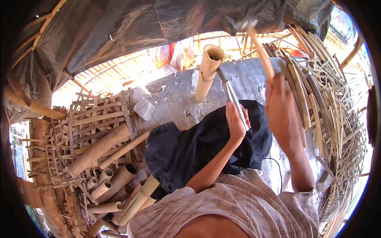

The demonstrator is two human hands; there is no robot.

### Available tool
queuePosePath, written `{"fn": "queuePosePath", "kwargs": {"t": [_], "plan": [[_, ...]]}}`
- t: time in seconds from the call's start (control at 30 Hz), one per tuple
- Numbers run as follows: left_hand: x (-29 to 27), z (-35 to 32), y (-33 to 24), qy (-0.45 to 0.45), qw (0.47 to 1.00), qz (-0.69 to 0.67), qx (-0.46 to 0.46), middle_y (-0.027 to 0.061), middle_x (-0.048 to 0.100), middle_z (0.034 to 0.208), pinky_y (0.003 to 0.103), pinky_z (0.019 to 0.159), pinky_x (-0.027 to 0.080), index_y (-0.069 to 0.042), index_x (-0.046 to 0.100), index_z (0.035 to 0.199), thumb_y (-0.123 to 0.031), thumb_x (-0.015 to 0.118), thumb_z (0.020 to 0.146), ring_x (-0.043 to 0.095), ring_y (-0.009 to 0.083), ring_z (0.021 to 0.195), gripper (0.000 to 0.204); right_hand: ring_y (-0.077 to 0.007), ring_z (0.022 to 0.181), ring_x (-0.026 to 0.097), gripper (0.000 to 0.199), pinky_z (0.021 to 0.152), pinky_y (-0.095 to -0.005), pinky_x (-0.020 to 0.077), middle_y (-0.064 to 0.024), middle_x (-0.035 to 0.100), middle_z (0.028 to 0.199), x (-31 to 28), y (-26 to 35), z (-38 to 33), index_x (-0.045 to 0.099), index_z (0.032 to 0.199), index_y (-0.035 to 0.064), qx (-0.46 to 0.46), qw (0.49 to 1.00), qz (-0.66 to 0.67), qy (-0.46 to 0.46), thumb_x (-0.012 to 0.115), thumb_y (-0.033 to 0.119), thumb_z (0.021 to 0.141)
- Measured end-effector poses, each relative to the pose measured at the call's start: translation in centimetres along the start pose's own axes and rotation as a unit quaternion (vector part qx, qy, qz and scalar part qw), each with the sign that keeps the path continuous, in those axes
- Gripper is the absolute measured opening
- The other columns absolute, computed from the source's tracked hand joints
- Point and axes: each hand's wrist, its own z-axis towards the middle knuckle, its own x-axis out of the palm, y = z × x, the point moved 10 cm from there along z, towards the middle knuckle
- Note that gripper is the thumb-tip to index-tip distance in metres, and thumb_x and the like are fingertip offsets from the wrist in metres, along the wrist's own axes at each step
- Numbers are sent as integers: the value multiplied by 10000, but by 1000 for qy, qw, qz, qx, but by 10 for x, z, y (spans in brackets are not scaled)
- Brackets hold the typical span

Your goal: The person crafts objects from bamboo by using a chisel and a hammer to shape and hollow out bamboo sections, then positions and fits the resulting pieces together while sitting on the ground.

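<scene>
My left hand (235, 121) grips the handle of a long knife (228, 90) whose blade tip rests against the rim of an upright bamboo tube (207, 72) standing on the grey concrete floor (174, 99). My right hand (282, 113) is raised above and to the right, shut on a wooden stick (260, 47) that points up and away, blurred at its far end. A black cloth (190, 150) lies over my lap under both arms.
Cut bamboo tubes (109, 180) and a woven lattice of bamboo strips (85, 123) lie at the left. A large bundle of thin bamboo strips (321, 103) curves along the right. A grey stone (143, 108) sits on the floor; a dark tarp (131, 27) hangs overhead.
</scene>
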Motion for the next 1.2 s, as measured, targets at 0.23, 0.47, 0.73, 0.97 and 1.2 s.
{"fn": "queuePosePath", "kwargs": {"t": [0.23,0.47,0.73,0.97,1.2], "plan": [[-14,12,-8,-7,1000,7,-18,18,408,600,285,362,357,-125,444,922,-717,302,1041,408,134,414,620,-428,557,641,343,504,-515,460,-239,629,638,11,-7,-16,537,912,-2,-29,997,15,76,572,295,1079],[-27,1,-83,72,988,138,12,20,457,622,282,342,364,-67,424,1179,-137,629,1024,452,112,410,266,-2,463,242,366,366,-196,168,80,294,611,112,-24,-56,447,868,119,125,458,788,393,547,388,1095],[-106,15,-207,-18,680,725,111,243,650,847,472,692,523,39,534,1187,-294,658,994,667,363,735,404,-62,574,470,334,513,-293,363,25,497,641,186,-55,-52,550,826,35,30,869,427,246,658,262,1046],[-148,26,-242,-58,630,770,78,323,658,1173,510,961,515,37,574,1224,-217,651,916,632,474,1153,407,-465,603,612,185,521,-509,441,-239,588,629,61,38,18,505,994,17,-196,930,299,81,585,170,1064],[-137,25,-246,-55,612,789,5,313,649,1174,515,960,506,26,565,1190,-183,651,911,640,463,1140,359,-537,645,611,230,556,-619,440,-300,602,668,64,57,42,494,1059,-4,-265,936,205,104,606,196,1052]]}}
